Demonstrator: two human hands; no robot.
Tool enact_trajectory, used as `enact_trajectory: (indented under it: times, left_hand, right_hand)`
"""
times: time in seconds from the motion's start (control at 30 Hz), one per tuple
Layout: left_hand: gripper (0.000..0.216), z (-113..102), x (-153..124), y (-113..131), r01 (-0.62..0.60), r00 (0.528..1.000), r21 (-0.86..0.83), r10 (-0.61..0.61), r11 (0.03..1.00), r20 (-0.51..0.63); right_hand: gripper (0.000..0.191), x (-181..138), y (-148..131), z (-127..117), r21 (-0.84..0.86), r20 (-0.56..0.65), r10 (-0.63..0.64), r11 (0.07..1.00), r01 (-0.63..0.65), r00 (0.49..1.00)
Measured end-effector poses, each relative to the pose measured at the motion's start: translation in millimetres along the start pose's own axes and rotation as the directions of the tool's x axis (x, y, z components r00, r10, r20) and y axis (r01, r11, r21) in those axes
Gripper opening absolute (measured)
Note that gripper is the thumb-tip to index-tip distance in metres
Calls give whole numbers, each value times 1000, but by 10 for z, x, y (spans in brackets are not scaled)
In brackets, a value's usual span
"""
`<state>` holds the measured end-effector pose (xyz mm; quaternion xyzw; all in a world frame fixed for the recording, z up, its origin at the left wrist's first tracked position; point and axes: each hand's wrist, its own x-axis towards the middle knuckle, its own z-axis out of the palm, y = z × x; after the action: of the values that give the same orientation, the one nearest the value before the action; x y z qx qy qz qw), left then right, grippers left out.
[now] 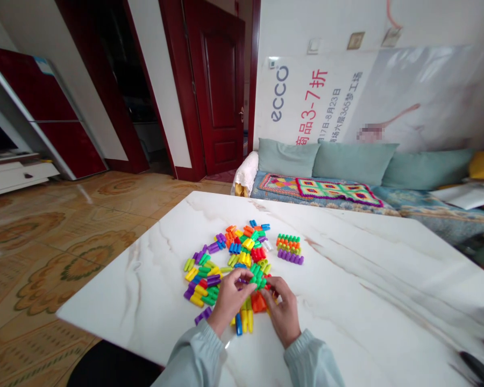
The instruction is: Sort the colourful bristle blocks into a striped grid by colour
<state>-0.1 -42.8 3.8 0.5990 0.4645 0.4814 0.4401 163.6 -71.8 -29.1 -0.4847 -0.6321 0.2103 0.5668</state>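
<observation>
Left fingers [239,275]: curled in tight, thumb and fingertips pinching the 9 o'clock side of the green cluster [258,277].
Right fingers [275,284]: bent and pressed together, closing on the same cluster from its 3 o'clock side.
Left hand [229,298]: knuckles up, wrist at 7 o'clock from the cluster, grey sleeve behind it.
Right hand [284,312]: mirrors it, wrist trailing off toward 5 o'clock.
Green cluster, place: held between the two sets of fingertips, low over the table; whether it rests on the surface I cannot tell.
Green cluster, axis: its long side seems to run from about 11 o'clock down to 5 o'clock, so each hand grips a flank, not an end.
Nearer hand: dead even, both touching; the left appears to wrap a little more of it.
Orange piece [258,303]: flat on the table at 6 o'clock from the cluster, between the two palms.
Yellow and blue pieces [244,321]: side by side just past it, near the left wrist, pointing at 12 o'clock.
Loose pile [234,250]: many colours, spreading from 12 round to 9 o'clock of the fingers.
Stacked rows [289,249]: green, orange and purple rows joined neatly, at 1 o'clock, apart from the pile.
Table [367,301]: white marbled top.
Sofa [347,188]: beyond the far edge, at 1 o'clock.
</observation>
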Motion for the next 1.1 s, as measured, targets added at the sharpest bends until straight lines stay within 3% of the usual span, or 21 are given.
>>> enact_trajectory:
  times: [0.13, 0.27, 0.33, 0.47, 0.63, 0.73, 0.93, 1.03, 1.1]
  left_hand:
    - [13, 16, -48, 18, -45, 999, 48, 44, 998, 10]
    - [14, 11, -99, -29, -196, 980, 165, 197, 967, 12]
    - [18, -3, -128, -85, -278, 959, 270, 282, 922, 26]
    - [11, -26, -161, -163, -389, 921, 441, 356, 809, 159]
    - [16, -20, -147, -161, -412, 910, 506, 366, 758, 193]
    - [15, -16, -146, -168, -417, 908, 504, 367, 756, 200]
    - [15, -8, -160, -201, -419, 906, 489, 385, 765, 175]
    - [16, -5, -157, -203, -417, 907, 490, 382, 765, 174]
    - [16, -5, -154, -200, -416, 908, 494, 380, 764, 176]
  right_hand:
    - [16, -1, -45, 21, 0, 3, 10, 1000, -10, 1000]
    - [15, -8, -71, 9, 9, -16, 31, 999, -31, 999]
    - [18, 29, -18, -57, 6, -129, 79, 997, -79, 988]
    - [29, 231, 230, -305, -75, -416, 185, 969, -236, 890]
    - [25, 497, 482, -458, -303, -349, 212, 896, -324, 913]
    - [23, 554, 495, -398, -360, -342, 236, 861, -359, 910]
    - [25, 582, 430, -324, -539, -295, 355, 705, -461, 887]
    - [26, 593, 425, -346, -543, -276, 368, 702, -460, 888]
    - [27, 579, 411, -352, -514, -295, 313, 744, -426, 903]
